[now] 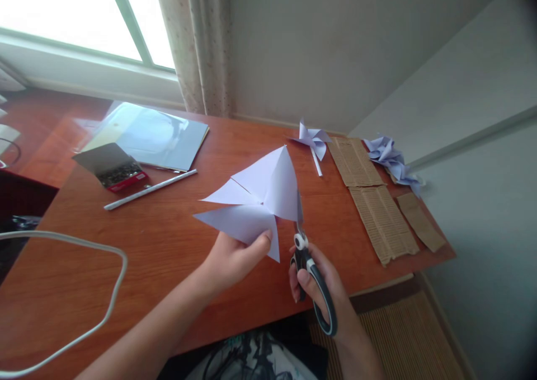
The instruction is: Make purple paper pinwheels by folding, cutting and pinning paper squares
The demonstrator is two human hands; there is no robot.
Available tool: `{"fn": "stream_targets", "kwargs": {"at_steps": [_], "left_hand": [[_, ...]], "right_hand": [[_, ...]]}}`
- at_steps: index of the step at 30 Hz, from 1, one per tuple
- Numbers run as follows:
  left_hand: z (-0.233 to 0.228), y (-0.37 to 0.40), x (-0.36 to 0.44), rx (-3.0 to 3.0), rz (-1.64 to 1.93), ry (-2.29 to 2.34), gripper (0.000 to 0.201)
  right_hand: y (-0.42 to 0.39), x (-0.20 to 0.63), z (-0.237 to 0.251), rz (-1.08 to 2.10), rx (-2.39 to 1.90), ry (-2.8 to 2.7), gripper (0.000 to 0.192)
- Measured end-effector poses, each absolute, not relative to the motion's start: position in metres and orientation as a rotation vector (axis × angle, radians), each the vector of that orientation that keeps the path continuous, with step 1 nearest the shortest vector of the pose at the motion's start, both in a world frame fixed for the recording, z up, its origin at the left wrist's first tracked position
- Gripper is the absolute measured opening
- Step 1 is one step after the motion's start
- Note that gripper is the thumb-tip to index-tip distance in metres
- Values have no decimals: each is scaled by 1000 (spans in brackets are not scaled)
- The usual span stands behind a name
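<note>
My left hand [241,257] pinches a white sheet of paper [255,184] from below, thumb on top. Slits run from the paper's edges toward its middle, where a small dark mark shows, and the flaps bend apart. In my right hand [323,282] is a pair of scissors [312,273] with black and white handles, pointing away from me. Their blades are at the paper's right side, partly hidden by it; whether they touch it I cannot tell.
A paper pinwheel [312,139] lies at the back, beside corrugated cardboard pieces [381,223] and crumpled-looking folded paper [388,159]. Leftward are a white paper stick [151,190], an open box of small metal pieces [121,173] and a folder [168,139]. A white cable [119,279] loops near left.
</note>
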State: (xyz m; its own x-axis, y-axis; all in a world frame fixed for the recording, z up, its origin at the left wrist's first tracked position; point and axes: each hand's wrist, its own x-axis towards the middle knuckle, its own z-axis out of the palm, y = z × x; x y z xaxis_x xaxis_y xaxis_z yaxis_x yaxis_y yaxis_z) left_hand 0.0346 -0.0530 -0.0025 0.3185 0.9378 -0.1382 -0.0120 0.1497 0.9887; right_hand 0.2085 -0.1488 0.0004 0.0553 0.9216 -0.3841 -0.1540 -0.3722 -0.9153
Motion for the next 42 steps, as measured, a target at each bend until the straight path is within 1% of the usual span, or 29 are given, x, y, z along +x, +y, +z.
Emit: {"fn": "stream_targets", "kwargs": {"at_steps": [2,5,10,13,19,25,30,35,38,42], "left_hand": [[-4,-55,35,1318,901,1012,15],[-7,-56,36,1494,941,988,19],[-15,-54,37,1714,1169,856,15],[-20,-54,37,1728,1183,817,15],[-25,-55,37,1638,1181,913,10],[-21,-53,36,1564,1198,1036,11],[-8,-40,26,1298,1380,1276,9],[-1,-27,16,1137,1571,1332,21],[-7,-28,15,1107,1545,1272,26],[-15,-35,14,1115,1324,1135,32]], "right_hand": [[-149,209,-1,1481,-1410,-837,46],[-149,210,-3,1479,-1422,-863,45],[-147,212,-8,1478,-1443,-885,43],[-146,213,-10,1474,-1426,-897,40],[-141,218,-13,1418,-1433,-900,36],[-134,228,-14,1368,-1514,-838,43],[-124,242,-12,1346,-1593,-833,52],[-110,246,-17,1349,-1604,-1027,64],[-101,238,-21,1268,-1578,-1093,58],[-92,231,-16,1250,-1392,-816,44]]}}
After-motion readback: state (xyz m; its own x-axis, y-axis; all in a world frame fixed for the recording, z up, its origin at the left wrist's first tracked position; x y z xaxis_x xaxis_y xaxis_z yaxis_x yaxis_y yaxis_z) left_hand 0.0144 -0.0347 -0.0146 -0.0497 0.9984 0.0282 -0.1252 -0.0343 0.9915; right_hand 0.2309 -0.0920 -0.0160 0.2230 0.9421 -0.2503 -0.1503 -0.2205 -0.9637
